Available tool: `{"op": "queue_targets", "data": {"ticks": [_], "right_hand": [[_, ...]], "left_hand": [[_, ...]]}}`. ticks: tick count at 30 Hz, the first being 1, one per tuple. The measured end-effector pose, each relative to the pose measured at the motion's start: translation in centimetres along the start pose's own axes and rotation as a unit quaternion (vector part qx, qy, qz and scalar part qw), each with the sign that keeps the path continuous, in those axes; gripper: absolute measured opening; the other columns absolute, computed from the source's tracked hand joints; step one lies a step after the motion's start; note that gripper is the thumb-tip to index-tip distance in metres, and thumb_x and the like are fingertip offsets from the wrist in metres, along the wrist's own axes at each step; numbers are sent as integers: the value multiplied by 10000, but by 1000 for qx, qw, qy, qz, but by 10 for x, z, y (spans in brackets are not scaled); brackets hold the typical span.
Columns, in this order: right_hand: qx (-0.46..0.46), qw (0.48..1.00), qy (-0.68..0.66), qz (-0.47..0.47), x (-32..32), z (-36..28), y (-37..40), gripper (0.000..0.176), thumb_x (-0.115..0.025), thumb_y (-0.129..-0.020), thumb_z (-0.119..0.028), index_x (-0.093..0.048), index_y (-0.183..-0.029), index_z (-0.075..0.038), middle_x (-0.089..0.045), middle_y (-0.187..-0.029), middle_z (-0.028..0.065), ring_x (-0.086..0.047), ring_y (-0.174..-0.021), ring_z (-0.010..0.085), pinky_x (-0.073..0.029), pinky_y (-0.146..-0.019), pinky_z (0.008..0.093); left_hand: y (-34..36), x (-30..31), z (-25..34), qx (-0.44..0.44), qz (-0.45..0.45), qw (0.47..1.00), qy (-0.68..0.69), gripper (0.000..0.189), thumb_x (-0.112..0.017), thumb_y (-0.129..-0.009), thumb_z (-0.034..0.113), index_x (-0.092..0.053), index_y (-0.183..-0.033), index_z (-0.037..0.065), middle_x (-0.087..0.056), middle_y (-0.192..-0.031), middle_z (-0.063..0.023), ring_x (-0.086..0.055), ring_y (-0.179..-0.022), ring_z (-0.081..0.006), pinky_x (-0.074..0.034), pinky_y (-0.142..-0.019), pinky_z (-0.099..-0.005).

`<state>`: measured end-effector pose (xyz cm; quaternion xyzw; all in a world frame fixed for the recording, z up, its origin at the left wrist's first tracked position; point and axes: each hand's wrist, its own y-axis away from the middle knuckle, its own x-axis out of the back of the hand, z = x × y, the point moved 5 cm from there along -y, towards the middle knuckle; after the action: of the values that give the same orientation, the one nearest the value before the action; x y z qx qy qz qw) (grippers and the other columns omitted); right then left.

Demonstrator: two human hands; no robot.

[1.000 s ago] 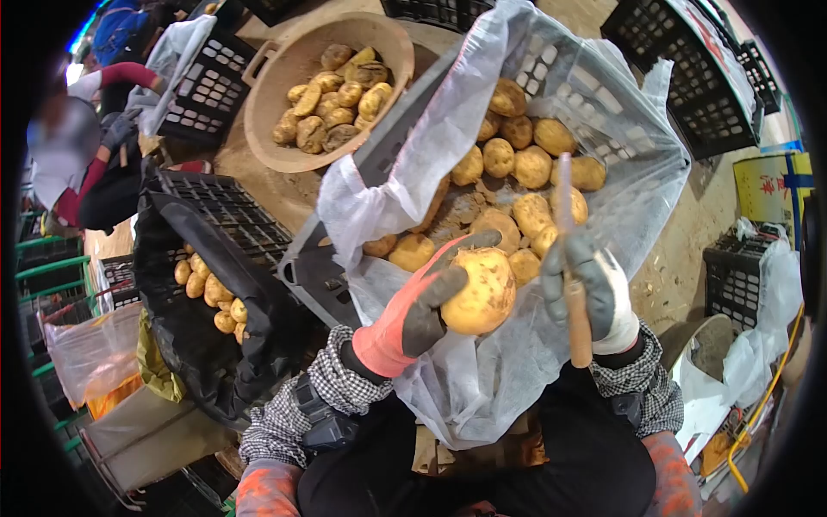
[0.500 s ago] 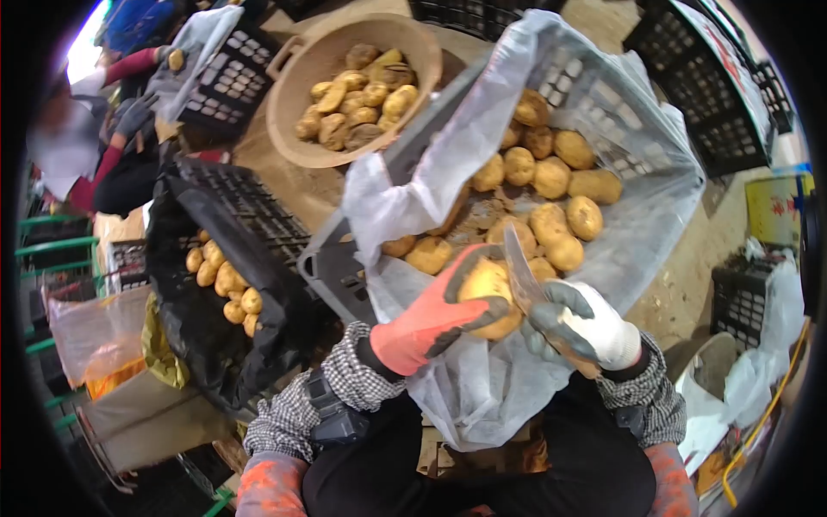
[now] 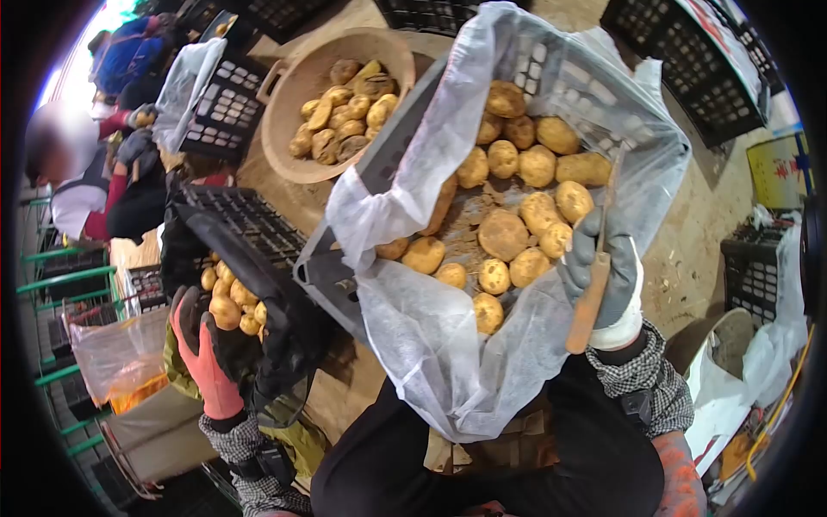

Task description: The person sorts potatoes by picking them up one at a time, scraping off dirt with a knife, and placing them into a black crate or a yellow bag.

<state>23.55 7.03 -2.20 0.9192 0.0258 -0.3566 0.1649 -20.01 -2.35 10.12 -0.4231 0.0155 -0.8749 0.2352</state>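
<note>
My right hand (image 3: 607, 280), in a grey-and-white glove, grips a knife (image 3: 590, 302) by its wooden handle, with the blade pointing up and away. It is over the right side of a grey crate (image 3: 323, 289) lined with white sheeting (image 3: 469, 362), where several potatoes (image 3: 502, 234) lie on a soil-covered bottom. Far to the left, my left hand (image 3: 207, 353), in a red-and-black glove, is at the edge of a black-lined crate (image 3: 284, 297). Its fingers are apart, close beside a potato (image 3: 226, 313) at the near end of a pile.
A tan basin (image 3: 276, 129) with cut and discoloured potatoes stands beyond the crates. Black crates (image 3: 226, 108) are at the back left and back right (image 3: 689, 69). A person (image 3: 82, 181) works at the left. A yellow container (image 3: 775, 172) stands at the right.
My left hand has moved from the middle to the left crate, and the potato it held has left its grasp. My right hand has moved up and right with the knife, away from that potato.
</note>
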Motion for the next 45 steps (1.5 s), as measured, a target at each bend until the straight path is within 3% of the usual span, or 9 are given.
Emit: {"op": "queue_targets", "data": {"ticks": [2,6,10,14,18,27,37,39,45], "right_hand": [[-11,998,7,59,1,-2,0,403,-515,-925,-466,-478,-999,-72,-453,-726,27,-419,-569,114,-362,-498,230],[36,999,-11,39,2,-2,0,346,-536,-915,-432,-463,-1008,-107,-439,-736,-11,-404,-532,83,-363,-435,213],[32,999,-22,22,5,-1,-1,351,-538,-912,-433,-459,-1013,-106,-424,-730,-7,-411,-533,98,-360,-414,229],[-7,998,-43,43,1,-2,1,327,-435,-976,-431,-468,-994,-106,-435,-700,2,-396,-484,100,-335,-391,236],[-14,999,-26,44,3,-4,3,324,-403,-993,-426,-474,-991,-109,-438,-680,5,-382,-460,102,-329,-389,241],[-5,998,-47,38,5,-3,3,370,-409,-988,-425,-513,-1013,-71,-508,-721,58,-463,-535,142,-390,-477,269],[-59,997,22,34,-9,2,-1,363,-417,-984,-433,-487,-950,-78,-481,-665,29,-415,-457,115,-350,-397,244],[-65,974,181,-120,-23,2,4,376,-417,-985,-426,-502,-948,-62,-543,-696,61,-468,-471,128,-377,-423,241],[-311,946,81,-47,-23,24,15,233,-537,-941,-259,-548,-942,-26,-596,-849,51,-563,-656,121,-449,-571,241]], "left_hand": [[-6,-46,42,80,-103,977,169,412,-472,-874,123,-491,-1246,-55,-500,-1279,-129,-489,-1195,-238,-357,-1040,-336],[-17,-192,118,-238,-441,865,16,590,-685,-761,180,-480,-1296,41,-459,-1334,-201,-440,-1247,-352,-348,-1049,-404],[20,-363,104,-407,-555,710,-150,746,-663,-754,383,-410,-1336,-9,-458,-1282,-196,-446,-1198,-324,-369,-1012,-386],[41,-444,74,-140,-628,735,-216,845,-595,-770,543,-371,-1385,8,-370,-1401,-228,-358,-1305,-354,-316,-1064,-412],[29,-437,42,-89,-604,773,-174,858,-633,-716,603,-498,-1299,-13,-461,-1331,-255,-460,-1225,-378,-369,-1027,-386],[57,-421,16,6,-634,768,-90,931,-766,-710,364,-273,-1420,17,-647,-968,-206,-637,-858,-266,-501,-733,-356],[7,-239,104,291,-546,584,526,759,-671,-777,17,-288,-1431,48,-436,-1385,-89,-444,-1270,-195,-363,-1059,-333],[30,-226,87,288,-516,588,552,763,-664,-797,37,-261,-1444,55,-424,-1400,-91,-430,-1287,-210,-362,-1062,-351],[69,-235,91,409,-410,532,618,835,-703,-757,99,-242,-1452,70,-379,-1430,-88,-382,-1324,-228,-315,-1094,-374]]}}
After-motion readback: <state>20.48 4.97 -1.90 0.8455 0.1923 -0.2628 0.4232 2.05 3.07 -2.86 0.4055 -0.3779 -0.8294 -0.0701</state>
